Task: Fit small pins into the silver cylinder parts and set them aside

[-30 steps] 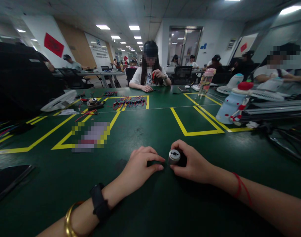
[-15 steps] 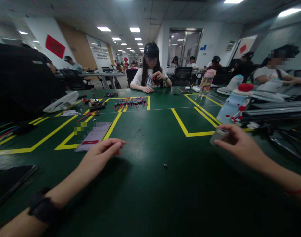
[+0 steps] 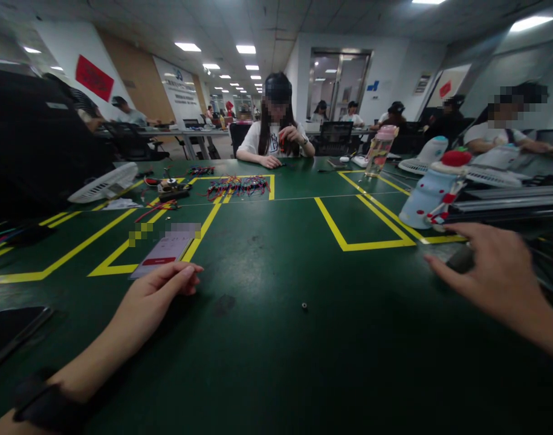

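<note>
My left hand (image 3: 165,287) hovers over the table beside a phone (image 3: 161,254) with a lit screen. Its fingers are curled and pressed together with the thumb; whatever is inside, if anything, is hidden. At the right, my right hand (image 3: 494,272) has thumb and fingers apart around a small grey block-like object (image 3: 461,258), mostly covered by the hand. I cannot tell whether they touch. Between my hands a tiny metal nut-like part (image 3: 304,307) lies on the green table (image 3: 276,374).
Behind my right hand stand a blue bottle (image 3: 419,199) with a red top and a clear pink-lidded bottle (image 3: 380,151). Tangled wires (image 3: 237,188) lie farther back. A dark phone (image 3: 16,332) rests at left. A person (image 3: 276,133) sits opposite.
My right hand has moved right and toward me, and its fingers have spread from the grey object it held. My left hand has shifted left. The small metal part stays put.
</note>
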The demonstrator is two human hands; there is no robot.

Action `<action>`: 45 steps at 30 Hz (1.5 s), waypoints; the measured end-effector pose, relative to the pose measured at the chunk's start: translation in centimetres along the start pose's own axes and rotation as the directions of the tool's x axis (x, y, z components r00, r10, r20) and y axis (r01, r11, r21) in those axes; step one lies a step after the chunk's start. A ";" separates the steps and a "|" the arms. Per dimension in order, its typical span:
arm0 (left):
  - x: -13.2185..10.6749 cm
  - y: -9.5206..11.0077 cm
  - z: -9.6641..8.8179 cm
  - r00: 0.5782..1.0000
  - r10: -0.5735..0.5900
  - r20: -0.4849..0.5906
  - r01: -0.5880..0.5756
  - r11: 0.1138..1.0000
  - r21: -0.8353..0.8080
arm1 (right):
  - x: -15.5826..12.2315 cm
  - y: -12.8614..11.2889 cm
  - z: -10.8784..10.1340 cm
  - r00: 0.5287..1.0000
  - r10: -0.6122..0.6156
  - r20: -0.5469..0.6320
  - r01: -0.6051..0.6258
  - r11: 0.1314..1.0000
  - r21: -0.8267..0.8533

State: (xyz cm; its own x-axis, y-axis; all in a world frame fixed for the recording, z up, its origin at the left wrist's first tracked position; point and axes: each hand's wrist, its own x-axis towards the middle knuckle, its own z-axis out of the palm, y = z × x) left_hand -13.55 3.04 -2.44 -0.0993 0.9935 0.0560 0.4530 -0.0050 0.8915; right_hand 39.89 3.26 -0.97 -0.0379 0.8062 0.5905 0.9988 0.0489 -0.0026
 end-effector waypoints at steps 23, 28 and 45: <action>-0.2 0.1 0.5 1.000 -0.020 -0.009 0.017 0.972 -0.235 | 3.9 6.2 -2.7 0.844 0.469 0.260 -0.452 0.883 -0.124; -0.3 0.2 0.3 0.999 -0.034 0.002 0.034 0.980 -0.196 | 3.3 11.3 -2.0 0.677 0.544 0.496 -0.563 0.817 -0.126; -0.3 -0.6 0.0 1.000 -0.003 0.020 0.006 0.991 -0.134 | 2.9 7.7 -2.6 0.721 0.558 0.411 -0.602 0.798 -0.027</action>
State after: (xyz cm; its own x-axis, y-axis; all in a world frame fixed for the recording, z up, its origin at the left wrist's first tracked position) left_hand -13.77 2.77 -2.97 -0.0829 0.9956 0.0440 0.3291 -0.0143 0.9442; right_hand 47.51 4.45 2.83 0.5172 0.8509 0.0926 0.8206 -0.4622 -0.3362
